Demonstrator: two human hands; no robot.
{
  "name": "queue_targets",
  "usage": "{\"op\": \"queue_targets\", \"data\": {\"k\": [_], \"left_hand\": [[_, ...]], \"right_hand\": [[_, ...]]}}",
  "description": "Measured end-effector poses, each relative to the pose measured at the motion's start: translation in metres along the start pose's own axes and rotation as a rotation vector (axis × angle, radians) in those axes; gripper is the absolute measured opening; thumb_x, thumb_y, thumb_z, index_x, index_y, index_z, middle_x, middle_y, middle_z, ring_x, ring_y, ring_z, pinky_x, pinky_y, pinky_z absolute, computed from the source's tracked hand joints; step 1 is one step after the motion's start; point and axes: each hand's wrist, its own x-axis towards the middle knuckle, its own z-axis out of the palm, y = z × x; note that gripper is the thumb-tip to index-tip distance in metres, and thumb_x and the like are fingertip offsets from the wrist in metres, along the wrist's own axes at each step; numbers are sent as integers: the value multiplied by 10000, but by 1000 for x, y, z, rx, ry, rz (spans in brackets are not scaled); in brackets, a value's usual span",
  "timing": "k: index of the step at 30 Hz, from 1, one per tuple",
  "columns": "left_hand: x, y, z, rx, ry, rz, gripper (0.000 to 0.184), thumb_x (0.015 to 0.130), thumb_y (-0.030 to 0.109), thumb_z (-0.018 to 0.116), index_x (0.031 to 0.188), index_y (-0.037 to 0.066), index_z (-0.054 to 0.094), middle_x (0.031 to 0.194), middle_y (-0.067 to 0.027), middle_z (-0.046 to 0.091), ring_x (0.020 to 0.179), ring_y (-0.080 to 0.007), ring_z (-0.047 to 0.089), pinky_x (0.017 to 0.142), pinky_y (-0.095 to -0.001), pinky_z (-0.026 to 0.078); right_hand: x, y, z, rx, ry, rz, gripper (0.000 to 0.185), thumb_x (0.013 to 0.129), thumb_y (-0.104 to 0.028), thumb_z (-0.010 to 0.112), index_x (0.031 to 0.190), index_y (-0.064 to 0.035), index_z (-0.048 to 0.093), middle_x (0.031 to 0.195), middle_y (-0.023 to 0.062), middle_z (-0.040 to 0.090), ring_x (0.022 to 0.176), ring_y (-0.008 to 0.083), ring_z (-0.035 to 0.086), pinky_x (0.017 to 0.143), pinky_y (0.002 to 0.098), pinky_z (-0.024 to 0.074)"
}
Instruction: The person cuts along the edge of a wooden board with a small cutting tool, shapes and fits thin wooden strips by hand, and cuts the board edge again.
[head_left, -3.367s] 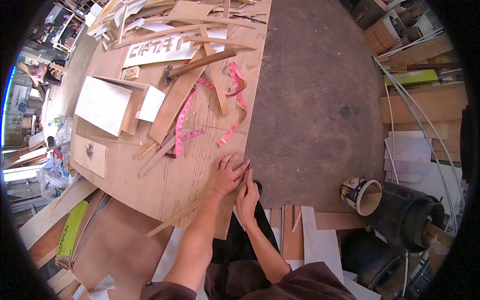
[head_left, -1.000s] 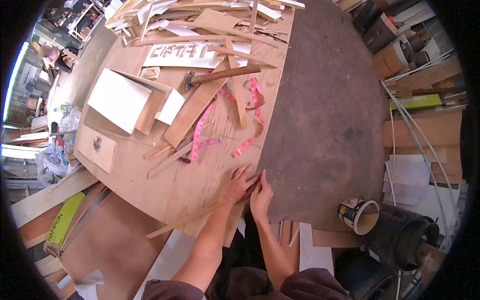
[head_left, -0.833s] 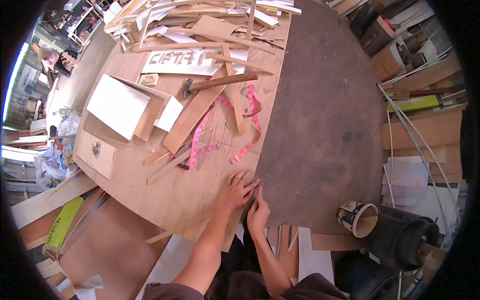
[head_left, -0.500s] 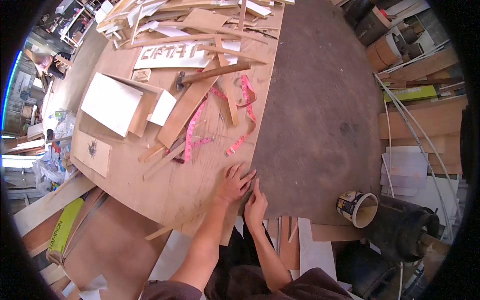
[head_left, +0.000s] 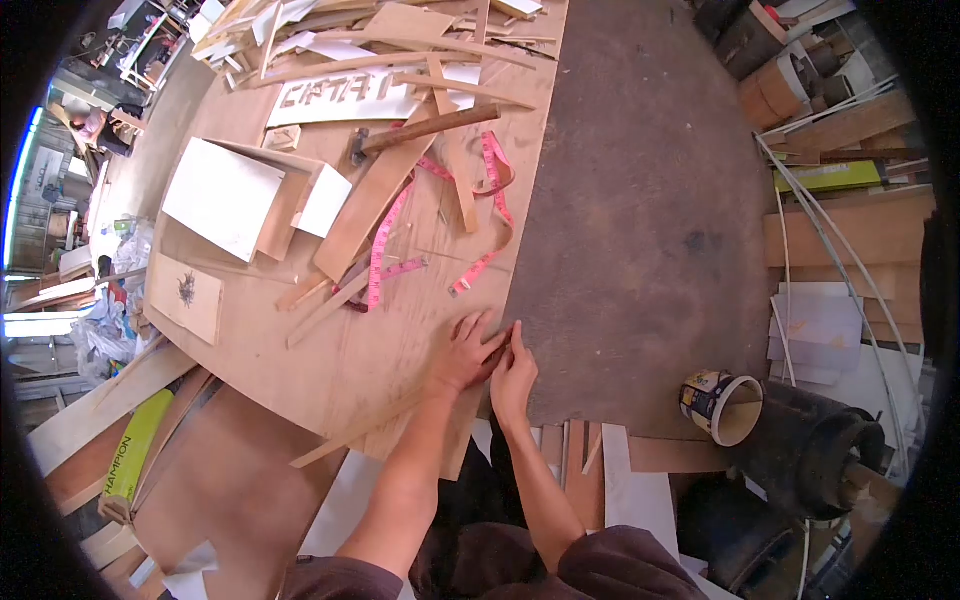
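My left hand lies on the wooden tabletop by its right edge, fingers spread. Close beside it, my right hand is closed at that edge, its index finger extended along a small dark thing I cannot make out. The fingers of both hands nearly meet there. A thin wood strip passes beneath my left forearm. Beyond my hands lies a pink measuring tape, loosely curled. Farther up, a hammer with a wooden handle rests across some wood pieces.
A white-faced box and a small board with a pile of nails sit on the left. Wood offcuts heap at the far end. A bucket stands on the floor at right. Another person is at far left.
My right hand has shifted slightly upward along the table edge, and my left hand has moved up a little too. The view has tilted slightly.
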Motion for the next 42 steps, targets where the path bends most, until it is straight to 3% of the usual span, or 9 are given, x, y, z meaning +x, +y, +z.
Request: {"op": "queue_targets", "data": {"k": [2, 5, 9, 12, 15, 19, 21, 35, 42], "left_hand": [[4, 4, -3, -53, 21, -6, 435, 858, 286, 645, 1292, 257, 631, 1397, -90, 499, 1274, -262, 438, 1091, -442, 290], [4, 7, 1, -90, 44, -34, 442, 862, 294, 642, 1303, 267, 624, 1402, -91, 494, 1279, -268, 432, 1090, -448, 290], [4, 3, -4, -59, 20, -17, 442, 864, 284, 640, 1305, 280, 622, 1403, -89, 494, 1280, -268, 431, 1086, -452, 295], [3, 7, -4, -63, 6, -31, 441, 864, 284, 640, 1305, 279, 623, 1395, -94, 500, 1276, -267, 434, 1084, -451, 298], [2, 4, 2, -95, 45, -18, 457, 862, 261, 647, 1318, 270, 619, 1408, -118, 484, 1281, -302, 430, 1068, -458, 312], [4, 6, -3, -69, 12, -12, 464, 863, 262, 646, 1326, 270, 611, 1413, -118, 479, 1282, -303, 429, 1078, -448, 301], [4, 6, -4, -62, 4, -10, 465, 863, 260, 645, 1326, 272, 611, 1409, -117, 481, 1281, -302, 429, 1081, -445, 298], [8, 14, -17, -33, -44, -53, 441, 858, 274, 637, 1298, 255, 624, 1387, -111, 501, 1266, -279, 449, 1081, -472, 288], [4, 8, -5, -37, 30, -20, 451, 846, 245, 657, 1296, 257, 633, 1401, -111, 501, 1261, -302, 450, 1069, -453, 316]], "right_hand": [[-7, 16, 3, 8, 8, 7, 454, 980, -19, 468, 1434, -5, 455, 923, 230, 642, 797, 336, 600, 744, 434, 466], [-22, 48, 1, 355, -109, 139, 442, 1039, -102, 432, 1481, -88, 425, 731, -7, 492, 563, 88, 454, 504, 263, 402], [-5, 9, -14, 631, -189, 408, 438, 1046, -138, 411, 1476, -58, 425, 729, -59, 425, 528, 11, 337, 428, 210, 273], [-4, 23, -7, 477, -127, 262, 438, 1027, -109, 407, 1442, 28, 426, 1330, 187, 594, 1138, 207, 598, 989, 304, 437], [-19, -19, -28, 377, -177, 284, 462, 998, -64, 386, 1451, 28, 410, 1459, 216, 471, 1350, 241, 451, 1095, 318, 324], [-16, -15, -20, 296, -134, 223, 464, 996, -64, 385, 1448, 37, 409, 1436, 201, 505, 1313, 225, 487, 1057, 305, 362], [-2, -14, -14, 298, -69, 159, 463, 998, -52, 389, 1456, 11, 408, 1245, 218, 641, 968, 142, 591, 865, 288, 468], [-33, 0, -23, 269, -199, 238, 486, 997, -39, 369, 1482, -37, 393, 1416, 196, 529, 1276, 176, 484, 1003, 287, 383], [-4, -1, -9, 288, -110, 133, 481, 983, -15, 359, 1463, 10, 391, 1339, 275, 556, 1120, 205, 614, 914, 323, 472]]}}
